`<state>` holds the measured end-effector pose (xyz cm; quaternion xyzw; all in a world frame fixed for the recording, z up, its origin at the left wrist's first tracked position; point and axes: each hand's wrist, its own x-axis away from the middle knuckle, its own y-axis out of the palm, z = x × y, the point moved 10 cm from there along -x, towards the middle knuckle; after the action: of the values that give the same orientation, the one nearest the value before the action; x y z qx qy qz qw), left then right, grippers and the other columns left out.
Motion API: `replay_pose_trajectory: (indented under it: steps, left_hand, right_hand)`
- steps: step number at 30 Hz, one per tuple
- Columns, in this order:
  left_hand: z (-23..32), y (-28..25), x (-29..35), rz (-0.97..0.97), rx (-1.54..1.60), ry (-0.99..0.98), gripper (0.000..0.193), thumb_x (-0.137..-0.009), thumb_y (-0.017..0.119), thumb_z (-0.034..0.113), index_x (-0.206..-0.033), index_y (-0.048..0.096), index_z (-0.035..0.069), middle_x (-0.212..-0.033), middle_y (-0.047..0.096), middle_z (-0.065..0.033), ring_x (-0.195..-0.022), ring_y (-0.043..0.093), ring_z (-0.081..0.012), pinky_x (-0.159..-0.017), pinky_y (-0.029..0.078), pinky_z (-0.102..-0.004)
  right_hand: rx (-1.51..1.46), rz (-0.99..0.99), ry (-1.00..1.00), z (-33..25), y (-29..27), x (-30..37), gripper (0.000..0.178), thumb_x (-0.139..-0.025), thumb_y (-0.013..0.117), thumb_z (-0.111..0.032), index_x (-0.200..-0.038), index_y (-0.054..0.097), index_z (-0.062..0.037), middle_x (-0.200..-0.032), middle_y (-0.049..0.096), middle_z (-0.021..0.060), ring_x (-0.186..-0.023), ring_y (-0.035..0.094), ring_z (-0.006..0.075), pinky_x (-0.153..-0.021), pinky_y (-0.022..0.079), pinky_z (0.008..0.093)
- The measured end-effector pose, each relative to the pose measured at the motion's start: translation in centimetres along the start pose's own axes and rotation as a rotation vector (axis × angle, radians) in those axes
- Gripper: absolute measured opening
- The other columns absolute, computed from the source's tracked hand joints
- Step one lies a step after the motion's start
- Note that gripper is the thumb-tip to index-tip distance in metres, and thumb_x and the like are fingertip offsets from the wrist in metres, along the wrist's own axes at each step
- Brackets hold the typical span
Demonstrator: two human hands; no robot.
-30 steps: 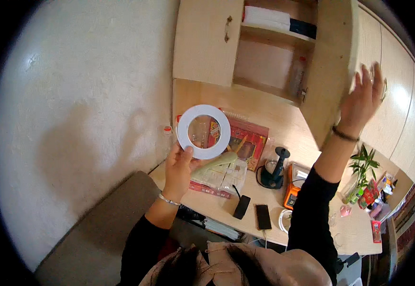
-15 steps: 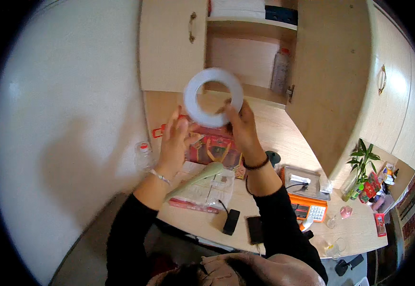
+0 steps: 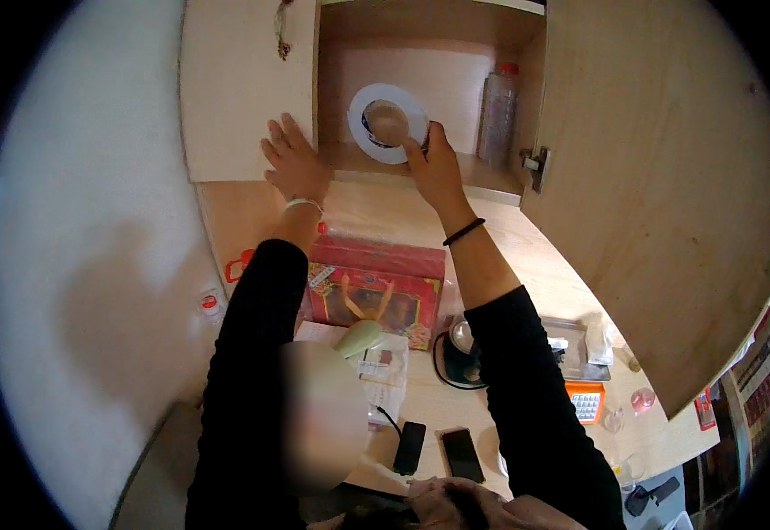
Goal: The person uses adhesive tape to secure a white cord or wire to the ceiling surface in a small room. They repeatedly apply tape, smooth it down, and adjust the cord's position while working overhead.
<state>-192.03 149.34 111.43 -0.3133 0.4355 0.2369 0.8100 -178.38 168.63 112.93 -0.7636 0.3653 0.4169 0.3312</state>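
Note:
A wide white roll of tape (image 3: 356,117) is gripped by its right rim between the thumb and fingers of my right hand (image 3: 440,172). The roll is inside the open compartment of the wall cabinet (image 3: 438,57), above its bottom board; whether it touches the board I cannot tell. My left hand (image 3: 296,165) has its fingers spread against the lower corner of the shut cabinet door (image 3: 235,97), holding nothing. To the right in the compartment stands a clear plastic bottle with a red cap (image 3: 496,119).
The swung-out cabinet door (image 3: 667,159) fills the right side. Below, the desk (image 3: 526,265) bears a red gift box (image 3: 376,252), a pale green handled object (image 3: 360,338), two black devices including a phone (image 3: 462,455), and an orange scale (image 3: 586,402). A white wall (image 3: 93,177) borders the left.
My right hand has carried the roll up and forward into the cabinet compartment. My left hand has moved from beside the roll to the shut door. The view has shifted as well.

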Motion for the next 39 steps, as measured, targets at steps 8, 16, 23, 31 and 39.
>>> replay_pose_trajectory:
  steps: [8, 16, 23, 31, 39]
  left_hand:
    - [-2.6, -3.4, -0.9, -0.009, 0.084, 0.165, 0.087, -0.075, 0.068, 0.019, -0.143, 0.016, 0.004, -0.146, 0.023, -0.0209, -0.131, 0.027, -0.0411, -0.098, 0.037, -0.0531]
    - [-10.4, -14.8, -1.0, -0.141, 0.367, 0.264, 0.084, -0.073, 0.062, 0.002, -0.142, 0.015, -0.002, -0.142, 0.029, -0.0265, -0.128, 0.035, -0.0397, -0.105, 0.034, -0.0385]
    - [-12.8, -17.9, -1.2, -0.041, 0.417, 0.391, 0.076, -0.077, 0.052, 0.010, -0.143, 0.016, 0.003, -0.136, 0.037, -0.0248, -0.123, 0.043, -0.0351, -0.100, 0.037, -0.0367]
    - [-14.0, -17.1, -1.7, -0.208, 0.489, 0.252, 0.078, -0.075, 0.051, 0.010, -0.143, 0.014, 0.001, -0.130, 0.044, -0.0243, -0.118, 0.048, -0.0348, -0.097, 0.040, -0.0383]
    - [-14.0, -17.1, -1.3, -0.217, 0.488, 0.310, 0.082, -0.073, 0.052, 0.005, -0.143, 0.009, -0.002, -0.137, 0.034, -0.0285, -0.123, 0.041, -0.0411, -0.099, 0.038, -0.0386]
  right_hand:
    - [-0.270, -0.010, 0.092, 1.7, 0.8, -0.8, 0.041, -0.093, 0.049, -0.014, -0.130, 0.034, -0.0027, -0.095, 0.060, 0.0138, -0.067, 0.065, 0.0192, -0.055, 0.054, 0.0288]
    - [-0.163, 0.094, 0.156, 0.2, 0.2, -0.3, 0.042, -0.087, 0.058, -0.010, -0.125, 0.042, -0.0076, -0.104, 0.059, 0.0165, -0.071, 0.063, 0.0184, -0.062, 0.052, 0.0279]
    - [0.029, 0.255, -0.080, -6.0, 6.8, -2.7, 0.030, -0.084, 0.061, -0.009, -0.112, 0.050, -0.0112, -0.103, 0.061, 0.0124, -0.088, 0.063, 0.0262, -0.074, 0.051, 0.0345]
    - [0.321, 0.361, -0.269, -12.3, 15.5, -12.4, 0.026, -0.082, 0.056, -0.005, -0.108, 0.055, -0.0108, -0.107, 0.060, 0.0152, -0.098, 0.057, 0.0353, -0.082, 0.047, 0.0419]
    - [0.463, 0.162, -0.291, -14.7, 25.2, -16.8, 0.030, -0.083, 0.054, -0.006, -0.112, 0.054, -0.0133, -0.117, 0.052, 0.0178, -0.108, 0.053, 0.0339, -0.088, 0.047, 0.0427]
